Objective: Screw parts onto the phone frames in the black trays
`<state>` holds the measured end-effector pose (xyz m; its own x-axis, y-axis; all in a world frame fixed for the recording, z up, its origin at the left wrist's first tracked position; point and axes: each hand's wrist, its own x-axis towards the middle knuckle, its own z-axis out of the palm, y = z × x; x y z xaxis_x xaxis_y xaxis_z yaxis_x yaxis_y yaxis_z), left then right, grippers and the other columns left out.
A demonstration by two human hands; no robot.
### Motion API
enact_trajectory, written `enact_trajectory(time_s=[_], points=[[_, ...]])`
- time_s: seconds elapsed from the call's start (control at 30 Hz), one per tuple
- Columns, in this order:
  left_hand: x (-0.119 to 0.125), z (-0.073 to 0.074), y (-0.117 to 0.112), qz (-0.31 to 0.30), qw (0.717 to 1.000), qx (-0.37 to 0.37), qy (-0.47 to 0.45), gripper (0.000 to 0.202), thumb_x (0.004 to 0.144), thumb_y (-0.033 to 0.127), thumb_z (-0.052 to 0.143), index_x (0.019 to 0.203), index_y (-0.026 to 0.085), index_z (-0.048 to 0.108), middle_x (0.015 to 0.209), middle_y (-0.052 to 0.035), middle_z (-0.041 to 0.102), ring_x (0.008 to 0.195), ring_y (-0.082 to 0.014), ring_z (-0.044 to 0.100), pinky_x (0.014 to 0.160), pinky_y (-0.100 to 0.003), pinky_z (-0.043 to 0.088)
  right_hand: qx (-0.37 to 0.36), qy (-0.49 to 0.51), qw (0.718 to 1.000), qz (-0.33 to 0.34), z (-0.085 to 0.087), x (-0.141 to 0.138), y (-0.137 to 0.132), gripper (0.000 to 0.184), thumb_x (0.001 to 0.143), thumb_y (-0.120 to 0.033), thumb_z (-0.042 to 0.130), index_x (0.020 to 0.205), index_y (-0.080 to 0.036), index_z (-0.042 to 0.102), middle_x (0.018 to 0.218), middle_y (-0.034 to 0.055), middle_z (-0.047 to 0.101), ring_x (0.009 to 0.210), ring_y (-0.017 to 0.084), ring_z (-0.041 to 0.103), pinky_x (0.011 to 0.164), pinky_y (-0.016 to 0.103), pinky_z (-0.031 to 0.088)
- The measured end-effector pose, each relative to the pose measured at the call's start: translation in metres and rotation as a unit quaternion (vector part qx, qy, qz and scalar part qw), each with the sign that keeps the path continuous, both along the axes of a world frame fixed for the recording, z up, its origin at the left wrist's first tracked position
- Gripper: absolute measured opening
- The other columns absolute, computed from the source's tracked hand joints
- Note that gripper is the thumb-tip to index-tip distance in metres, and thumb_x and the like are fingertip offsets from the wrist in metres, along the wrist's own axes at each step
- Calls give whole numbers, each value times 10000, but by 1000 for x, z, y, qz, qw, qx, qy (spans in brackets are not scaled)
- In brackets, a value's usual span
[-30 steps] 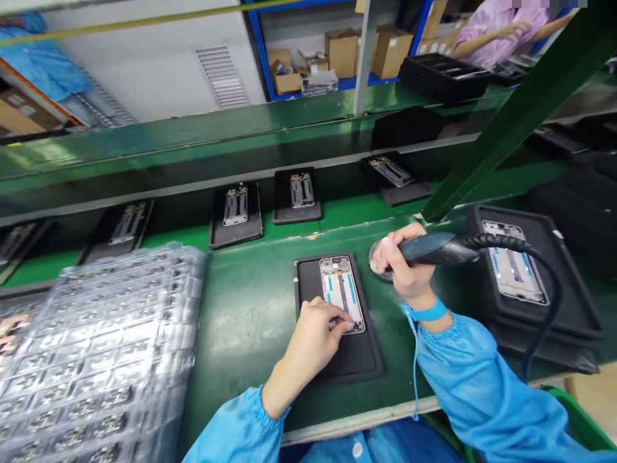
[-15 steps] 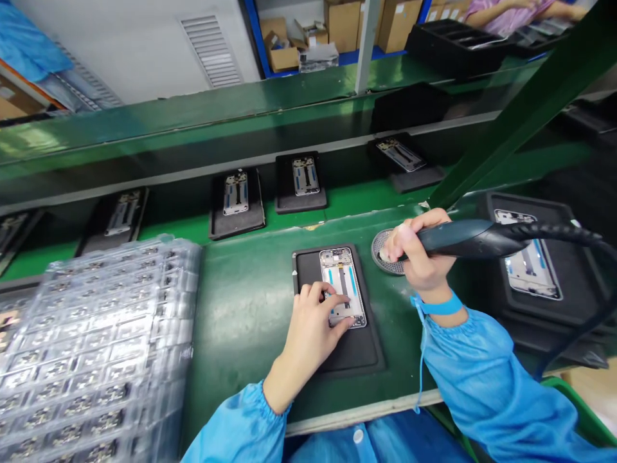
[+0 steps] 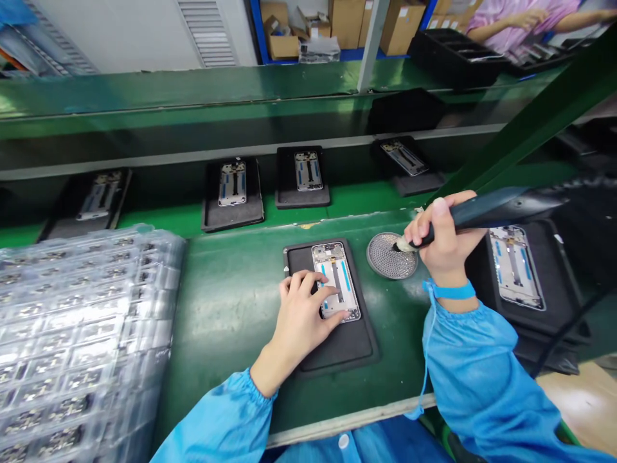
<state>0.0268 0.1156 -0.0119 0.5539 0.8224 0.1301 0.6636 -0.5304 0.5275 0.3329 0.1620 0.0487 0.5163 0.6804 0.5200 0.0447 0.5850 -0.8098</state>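
Note:
My left hand rests over a phone frame, its thumb and slightly bent fingers spread apart on the surface. The frame has a metal back with blue strips and a dark flex cable. It lies in a black foam tray on the green bench. In my right hand is a dark electric screwdriver, tilted, with its cord running off to the right. Its tip is over the near-right part of a round perforated metal dish; whether they touch, I cannot tell.
Clear plastic trays of small parts are stacked at left. Behind the bench, several foam trays with phone frames sit on a green line. A green post slants at right, near stacked black trays. Another person's arm shows far right.
My right hand has drawn the screwdriver slightly right, uncovering more of the dish. The camera view has shifted a little. My left hand stays on the phone frame.

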Motion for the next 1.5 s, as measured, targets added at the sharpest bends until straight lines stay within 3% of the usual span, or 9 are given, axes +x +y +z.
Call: enact_trajectory(time_s=[0.23,0.43,0.87,1.03,1.13,1.23,1.37,1.5], points=[[-5,-1,6,-28,999,-27,-1,370,1037,453,1071,1390,387,983,1524,-97,822,1459,-390,640,1278,-599,545,-26,16,999,36,-20,-20,16,613,1048,-702,1059,1041,-324,577,608,-136,533,412,132,490,420,288,481],[-5,-2,6,-21,999,-37,-11,404,1008,446,1097,1395,399,993,1531,-94,833,1459,-401,639,1269,-607,554,-55,11,997,51,-27,-28,16,632,1056,-733,1037,1082,-323,556,627,-153,541,423,119,501,434,263,496],[-1,5,4,-26,999,-47,-6,397,1032,402,1072,1417,383,977,1537,-91,826,1480,-404,639,1290,-609,555,-49,-28,996,75,-27,-30,13,608,1076,-710,1029,1047,-320,563,616,-134,574,437,133,522,446,274,514],[0,13,4,-34,997,-74,0,373,1075,350,1015,1444,363,960,1624,-97,799,1539,-407,627,1325,-622,553,-19,-11,997,69,-5,-30,-1,567,1052,-636,1072,1059,-314,606,629,-127,594,440,143,554,462,280,549],[4,20,4,-28,994,-104,8,381,1055,335,1037,1429,346,963,1648,-95,793,1573,-416,617,1367,-644,535,15,25,993,117,15,-40,-26,457,1120,-523,1024,1075,-318,617,630,-128,593,400,131,491,445,271,523],[9,24,4,-24,992,-125,5,391,1036,338,1060,1415,334,966,1634,-100,795,1581,-416,620,1380,-652,535,-2,30,975,219,24,-60,-52,382,1189,-538,939,1101,-325,634,625,-119,596,371,125,431,426,271,479],[12,26,4,-21,991,-129,-4,403,1032,333,1061,1424,328,967,1630,-110,793,1576,-414,624,1388,-669,533,-34,31,937,346,17,-85,-71,295,1207,-471,923,1143,-315,681,659,-90,646,394,131,468,444,282,495],[14,26,4,-24,991,-130,-9,395,1041,335,1047,1428,306,970,1623,-118,792,1574,-417,623,1394,-667,521,-57,41,928,365,5,-91,-74,235,1210,-398,922,1152,-307,713,696,-89,670,432,129,527,484,263,549]])
